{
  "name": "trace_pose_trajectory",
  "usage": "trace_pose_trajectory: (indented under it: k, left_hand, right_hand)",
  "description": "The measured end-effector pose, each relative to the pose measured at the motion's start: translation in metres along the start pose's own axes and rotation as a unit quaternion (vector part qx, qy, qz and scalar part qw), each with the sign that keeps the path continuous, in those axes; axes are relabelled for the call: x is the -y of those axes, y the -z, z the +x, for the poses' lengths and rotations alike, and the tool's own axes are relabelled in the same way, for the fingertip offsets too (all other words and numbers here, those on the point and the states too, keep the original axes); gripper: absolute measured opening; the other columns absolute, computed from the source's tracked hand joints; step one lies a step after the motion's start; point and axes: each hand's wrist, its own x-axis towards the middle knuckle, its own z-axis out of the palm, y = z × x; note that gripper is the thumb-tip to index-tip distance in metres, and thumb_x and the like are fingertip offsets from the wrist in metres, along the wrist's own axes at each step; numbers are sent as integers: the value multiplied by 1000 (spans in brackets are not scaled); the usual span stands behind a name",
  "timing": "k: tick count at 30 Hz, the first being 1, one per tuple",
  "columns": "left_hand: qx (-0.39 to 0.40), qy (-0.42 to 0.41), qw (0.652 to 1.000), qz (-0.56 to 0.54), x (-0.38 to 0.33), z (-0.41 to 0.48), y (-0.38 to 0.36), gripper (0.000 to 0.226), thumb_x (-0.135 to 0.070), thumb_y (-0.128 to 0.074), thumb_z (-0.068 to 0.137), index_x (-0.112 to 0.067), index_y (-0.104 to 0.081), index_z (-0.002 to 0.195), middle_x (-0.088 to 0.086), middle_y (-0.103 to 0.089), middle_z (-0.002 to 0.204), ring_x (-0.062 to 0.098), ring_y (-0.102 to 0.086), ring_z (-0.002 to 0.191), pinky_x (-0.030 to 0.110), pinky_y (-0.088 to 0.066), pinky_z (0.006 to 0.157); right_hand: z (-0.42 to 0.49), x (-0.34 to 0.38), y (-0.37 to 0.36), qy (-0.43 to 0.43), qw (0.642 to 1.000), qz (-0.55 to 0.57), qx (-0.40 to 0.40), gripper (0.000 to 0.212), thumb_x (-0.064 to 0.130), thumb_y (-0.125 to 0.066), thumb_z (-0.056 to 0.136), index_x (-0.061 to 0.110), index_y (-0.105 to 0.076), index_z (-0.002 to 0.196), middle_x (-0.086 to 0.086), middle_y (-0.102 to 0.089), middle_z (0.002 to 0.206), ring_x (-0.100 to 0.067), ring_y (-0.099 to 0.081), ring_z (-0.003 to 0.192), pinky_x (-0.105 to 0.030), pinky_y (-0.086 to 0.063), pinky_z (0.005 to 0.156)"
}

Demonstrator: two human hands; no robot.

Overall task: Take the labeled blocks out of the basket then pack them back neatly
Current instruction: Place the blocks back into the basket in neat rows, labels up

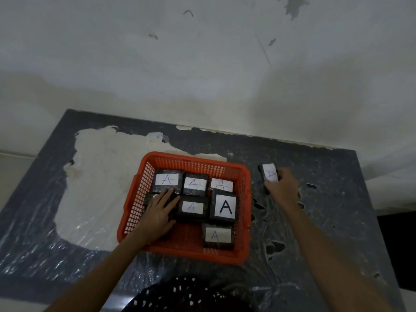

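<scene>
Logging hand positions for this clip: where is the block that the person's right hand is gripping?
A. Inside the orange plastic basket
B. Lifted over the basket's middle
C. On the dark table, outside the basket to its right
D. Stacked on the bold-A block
C: the right hand grips a dark white-labelled block on the dark table, beyond the orange plastic basket wall.

Head camera — looking steeply down, near table (337, 199).
</scene>
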Motion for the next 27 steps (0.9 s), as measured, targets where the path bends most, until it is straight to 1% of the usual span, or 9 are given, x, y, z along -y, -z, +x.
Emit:
trace_pose_trajectory:
  k: [2, 4, 5, 7, 10, 12, 16, 23, 27]
  left_hand:
    - [-13, 5, 1000, -9, 4, -3, 0, 77, -28, -71, 76, -14, -31, 140, 16, -21, 151, 36, -18, 138, 54, -19, 106]
    - [-29, 18, 999, -27, 9, -7, -1, 74, -28, -70, 78, -13, -31, 140, 15, -21, 151, 35, -19, 138, 53, -18, 107]
    - [-36, 24, 998, -37, 10, -8, -1, 73, -27, -69, 79, -12, -32, 139, 15, -22, 151, 35, -20, 137, 53, -19, 108]
    - [-43, 29, 997, -51, 12, -10, 1, 70, -25, -69, 80, -12, -33, 139, 14, -24, 150, 34, -20, 137, 54, -21, 109]
    - [-37, 37, 997, -65, 15, -11, 4, 69, -26, -67, 81, -17, -32, 140, 10, -21, 152, 32, -16, 139, 53, -19, 111]
    - [-20, 46, 996, -70, 18, -11, 5, 70, -26, -66, 82, -21, -29, 141, 8, -18, 153, 32, -12, 140, 54, -18, 112]
    - [-11, 59, 996, -67, 21, -13, 6, 70, -19, -64, 82, -23, -27, 142, 9, -16, 154, 32, -10, 141, 53, -16, 114]
    - [-17, 52, 998, -13, 20, -3, 13, 63, -7, -57, 84, -16, -30, 141, 11, -31, 149, 30, -24, 137, 47, -23, 113]
    - [-56, -21, 998, -10, 10, 1, 29, 48, -14, -67, 77, -15, -53, 123, 10, -54, 129, 27, -44, 123, 49, -40, 102]
  right_hand:
    - [-8, 29, 11, 11, 996, 80, -40, 46, 16, -74, 74, 10, -55, 116, -10, -66, 106, -18, -60, 86, -22, -45, 64]
    - [-25, 64, 17, 41, 991, 126, -25, 52, 11, -76, 74, 14, -52, 120, 0, -63, 108, -6, -58, 85, -11, -44, 66]
    - [-38, 80, 16, 58, 988, 141, 25, 53, 11, -76, 74, 18, -51, 121, 7, -60, 107, -2, -57, 87, -10, -46, 66]
    - [-73, 102, 1, 115, 969, 133, 173, 54, 13, -76, 74, 25, -50, 120, 14, -56, 111, -2, -57, 96, -19, -54, 73]
    - [-122, 104, -46, 233, 905, 19, 355, 56, 22, -74, 71, 25, -50, 122, 8, -55, 117, -10, -52, 106, -35, -51, 90]
    - [-143, 95, -76, 293, 861, -93, 405, 57, 23, -73, 71, 19, -50, 123, -2, -55, 120, -18, -50, 109, -39, -48, 92]
    - [-159, 82, -103, 322, 826, -192, 421, 57, 18, -72, 76, 11, -49, 127, -11, -53, 122, -26, -48, 112, -38, -46, 92]
    - [-164, 70, -107, 368, 842, -207, 335, 55, 20, -71, 79, 12, -52, 130, -13, -55, 121, -29, -45, 109, -41, -44, 91]
    - [-160, 65, -95, 334, 870, -216, 290, 58, 24, -70, 79, 12, -49, 131, -9, -53, 124, -28, -42, 113, -38, -38, 95]
